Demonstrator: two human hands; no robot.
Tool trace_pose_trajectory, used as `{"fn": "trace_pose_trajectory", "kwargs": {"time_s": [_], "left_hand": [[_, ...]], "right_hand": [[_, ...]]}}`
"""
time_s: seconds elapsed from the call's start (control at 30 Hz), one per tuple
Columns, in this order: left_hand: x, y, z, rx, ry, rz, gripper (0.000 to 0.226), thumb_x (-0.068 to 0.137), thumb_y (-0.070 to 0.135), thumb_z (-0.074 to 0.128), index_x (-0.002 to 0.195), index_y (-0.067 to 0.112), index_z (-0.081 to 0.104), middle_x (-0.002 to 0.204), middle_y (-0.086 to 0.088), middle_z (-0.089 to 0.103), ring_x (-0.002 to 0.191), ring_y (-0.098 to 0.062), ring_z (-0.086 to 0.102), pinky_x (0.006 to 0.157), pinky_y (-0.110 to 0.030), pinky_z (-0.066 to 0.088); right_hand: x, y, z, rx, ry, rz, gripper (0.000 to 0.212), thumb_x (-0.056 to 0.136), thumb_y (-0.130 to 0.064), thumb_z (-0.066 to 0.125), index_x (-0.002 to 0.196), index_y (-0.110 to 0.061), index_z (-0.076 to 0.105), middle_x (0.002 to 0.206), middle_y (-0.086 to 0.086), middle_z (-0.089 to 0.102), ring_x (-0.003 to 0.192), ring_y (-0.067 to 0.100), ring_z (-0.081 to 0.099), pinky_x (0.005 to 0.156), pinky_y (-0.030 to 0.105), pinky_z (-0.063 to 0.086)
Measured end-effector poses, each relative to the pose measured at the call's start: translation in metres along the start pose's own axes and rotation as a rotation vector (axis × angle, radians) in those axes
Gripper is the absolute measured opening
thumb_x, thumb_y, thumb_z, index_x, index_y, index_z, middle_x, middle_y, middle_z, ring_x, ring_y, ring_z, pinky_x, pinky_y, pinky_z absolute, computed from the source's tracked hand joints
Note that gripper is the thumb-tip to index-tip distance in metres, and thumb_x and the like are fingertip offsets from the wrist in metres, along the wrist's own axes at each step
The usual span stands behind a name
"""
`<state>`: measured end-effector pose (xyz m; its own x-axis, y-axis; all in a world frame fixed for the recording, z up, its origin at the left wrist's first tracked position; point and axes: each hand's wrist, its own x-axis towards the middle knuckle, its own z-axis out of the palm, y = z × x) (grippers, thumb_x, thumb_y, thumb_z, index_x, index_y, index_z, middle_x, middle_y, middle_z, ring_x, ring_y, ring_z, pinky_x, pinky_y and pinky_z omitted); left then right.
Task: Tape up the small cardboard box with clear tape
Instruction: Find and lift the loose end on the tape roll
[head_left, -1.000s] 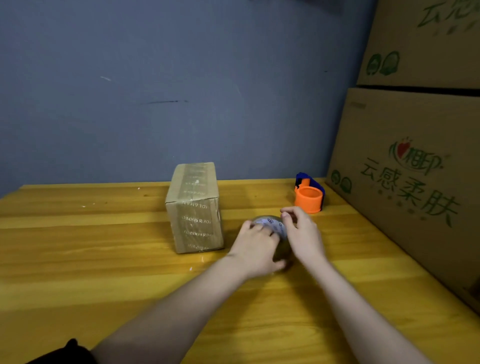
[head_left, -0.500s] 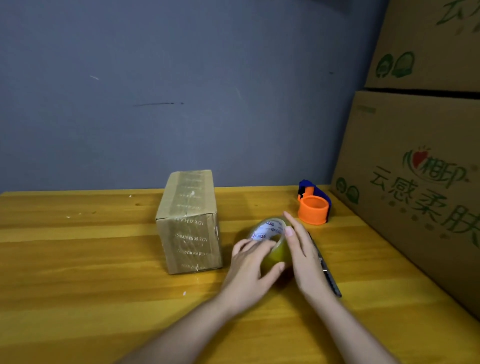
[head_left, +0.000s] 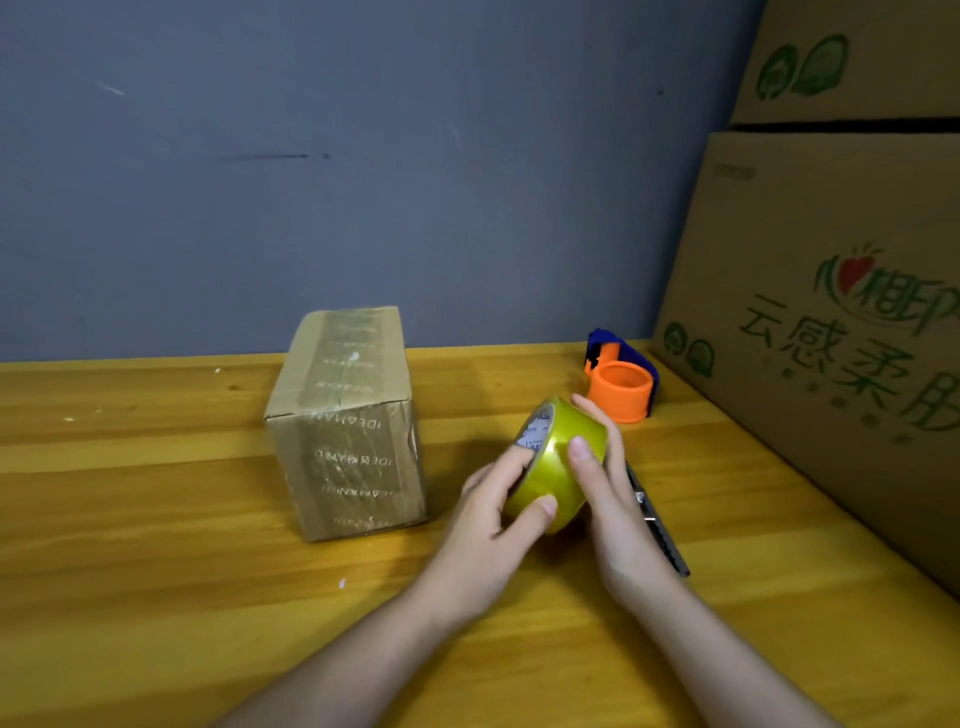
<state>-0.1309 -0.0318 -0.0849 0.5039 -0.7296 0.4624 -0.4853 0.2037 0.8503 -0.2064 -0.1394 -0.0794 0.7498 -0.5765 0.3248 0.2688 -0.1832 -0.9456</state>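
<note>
The small cardboard box (head_left: 347, 423) stands on the wooden table (head_left: 156, 545), left of centre, with strips of printed tape over its top and front. To its right, both my hands hold a roll of clear, yellowish tape (head_left: 556, 457) tilted on its edge just above the table. My left hand (head_left: 493, 525) grips the roll from the left, thumb across its outer face. My right hand (head_left: 613, 499) cups the roll's right side, thumb pressed on the outer tape surface.
An orange and blue tape dispenser (head_left: 621, 382) sits behind my hands. A dark utility knife (head_left: 657, 525) lies on the table under my right hand. Large printed cardboard cartons (head_left: 831, 312) are stacked along the right edge. A blue-grey wall (head_left: 363, 156) stands behind.
Both hands have lifted the tape roll from lying on the table and tilted it up on edge, with the thumbs moving onto its outer face. The view has shifted closer.
</note>
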Motion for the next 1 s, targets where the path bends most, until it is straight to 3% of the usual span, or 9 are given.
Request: {"fn": "trace_pose_trajectory", "kwargs": {"time_s": [0.2, 0.3, 0.43, 0.53, 0.63, 0.73, 0.87, 0.93, 1.0], "left_hand": [[-0.002, 0.010, 0.004, -0.285, 0.011, -0.068, 0.028, 0.080, 0.027, 0.051, 0.107, 0.027, 0.060, 0.094, 0.024, 0.069, 0.089, 0.008, 0.060, 0.080, -0.009, 0.044], [-0.001, 0.013, 0.005, -0.380, 0.064, -0.125, 0.029, 0.080, 0.017, 0.043, 0.100, 0.021, 0.063, 0.087, 0.020, 0.073, 0.085, 0.009, 0.062, 0.075, -0.007, 0.046], [0.003, 0.015, 0.003, -0.445, 0.082, -0.164, 0.031, 0.078, 0.021, 0.039, 0.092, 0.019, 0.066, 0.081, 0.008, 0.073, 0.078, -0.004, 0.064, 0.069, -0.015, 0.050], [0.005, 0.019, 0.004, -0.501, 0.053, -0.182, 0.032, 0.077, 0.022, 0.036, 0.089, 0.018, 0.065, 0.074, 0.000, 0.068, 0.062, -0.015, 0.060, 0.059, -0.024, 0.051], [0.004, 0.021, 0.005, -0.513, -0.002, -0.180, 0.036, 0.078, 0.020, 0.034, 0.099, 0.017, 0.062, 0.075, -0.004, 0.066, 0.058, -0.016, 0.059, 0.057, -0.024, 0.050], [0.004, 0.021, 0.004, -0.478, -0.048, -0.145, 0.039, 0.077, 0.017, 0.032, 0.105, 0.014, 0.060, 0.075, -0.006, 0.065, 0.060, -0.016, 0.059, 0.059, -0.024, 0.051], [0.004, 0.017, 0.002, -0.455, -0.058, -0.182, 0.042, 0.077, 0.018, 0.036, 0.111, 0.019, 0.061, 0.094, -0.009, 0.067, 0.076, -0.023, 0.063, 0.071, -0.032, 0.056], [0.003, 0.005, 0.001, -0.386, -0.040, -0.253, 0.047, 0.077, 0.033, 0.042, 0.121, 0.027, 0.058, 0.116, -0.005, 0.066, 0.103, -0.029, 0.063, 0.096, -0.048, 0.049], [0.003, -0.004, 0.001, -0.338, -0.041, -0.305, 0.054, 0.075, 0.043, 0.042, 0.127, 0.034, 0.053, 0.127, -0.002, 0.062, 0.120, -0.033, 0.054, 0.104, -0.061, 0.037]], "right_hand": [[-0.004, -0.002, 0.007, -0.058, 0.010, -0.029, 0.071, 0.068, -0.083, 0.043, 0.131, -0.049, 0.041, 0.138, 0.001, 0.047, 0.123, 0.027, 0.051, 0.099, 0.045, 0.047], [-0.006, -0.005, 0.007, -0.165, -0.021, -0.064, 0.067, 0.072, -0.080, 0.042, 0.133, -0.055, 0.035, 0.140, -0.005, 0.042, 0.128, 0.019, 0.046, 0.106, 0.050, 0.040], [-0.008, -0.008, 0.006, -0.312, 0.019, -0.169, 0.067, 0.076, -0.077, 0.040, 0.138, -0.052, 0.030, 0.134, -0.020, 0.038, 0.125, 0.000, 0.041, 0.107, 0.043, 0.039], [-0.009, -0.011, 0.007, -0.356, 0.023, -0.189, 0.067, 0.076, -0.077, 0.042, 0.137, -0.054, 0.030, 0.134, -0.014, 0.038, 0.120, 0.011, 0.046, 0.083, 0.044, 0.051], [-0.012, -0.014, 0.008, -0.277, 0.024, -0.136, 0.065, 0.075, -0.072, 0.045, 0.135, -0.053, 0.034, 0.128, -0.014, 0.043, 0.095, 0.003, 0.056, 0.057, 0.023, 0.048], [-0.012, -0.012, 0.008, -0.240, 0.035, -0.095, 0.065, 0.073, -0.078, 0.043, 0.133, -0.054, 0.036, 0.129, -0.003, 0.047, 0.090, 0.011, 0.054, 0.062, 0.024, 0.046], [-0.011, -0.013, 0.009, -0.201, 0.037, -0.027, 0.070, 0.068, -0.086, 0.041, 0.131, -0.056, 0.037, 0.133, 0.006, 0.049, 0.108, 0.022, 0.045, 0.086, 0.040, 0.037], [-0.011, -0.015, 0.010, -0.180, 0.041, 0.005, 0.067, 0.067, -0.085, 0.042, 0.128, -0.057, 0.040, 0.133, 0.004, 0.049, 0.113, 0.024, 0.049, 0.091, 0.042, 0.042], [-0.012, -0.019, 0.011, -0.144, 0.037, 0.047, 0.058, 0.071, -0.079, 0.045, 0.124, -0.057, 0.043, 0.130, 0.001, 0.052, 0.108, 0.021, 0.055, 0.083, 0.034, 0.051]]}}
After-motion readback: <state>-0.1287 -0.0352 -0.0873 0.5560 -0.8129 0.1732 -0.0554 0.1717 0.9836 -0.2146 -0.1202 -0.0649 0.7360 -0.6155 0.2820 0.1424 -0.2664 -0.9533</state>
